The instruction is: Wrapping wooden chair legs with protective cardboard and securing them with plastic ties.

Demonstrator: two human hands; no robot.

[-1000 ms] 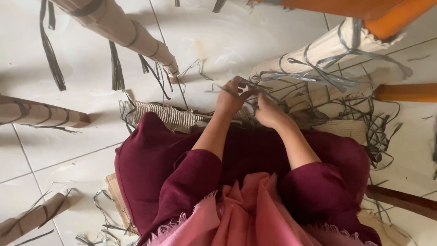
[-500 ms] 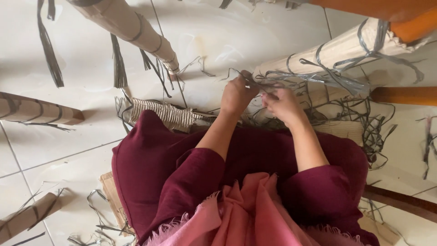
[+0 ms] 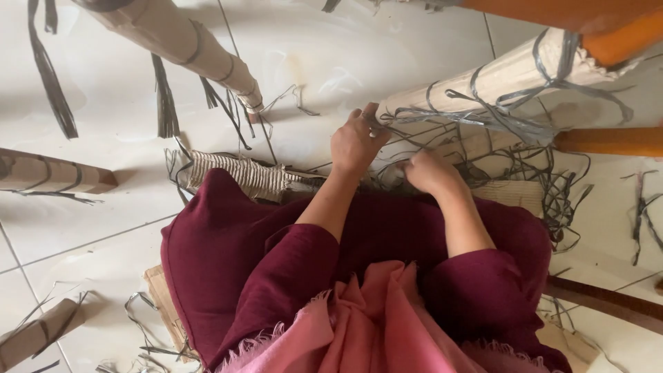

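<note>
While both hands work at the strand tangle, a tying or weaving step looks in hand.
Left to right: woven piece (image 3: 242,173) on the floor by the knee; left hand (image 3: 356,141) pinches grey strands (image 3: 483,117) beside the wrapped roll (image 3: 497,76); right hand (image 3: 431,173) curled low in the tangle, its grip hidden. Next pull likely needs tension. Since half a second ago, the right hand has dropped lower.

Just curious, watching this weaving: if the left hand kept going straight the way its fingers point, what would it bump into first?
Probably the tan roll bound with grey strips: the left hand points up toward its near end, fingertips already at the loose strips trailing from it. Depth is hard to judge from above.
</note>
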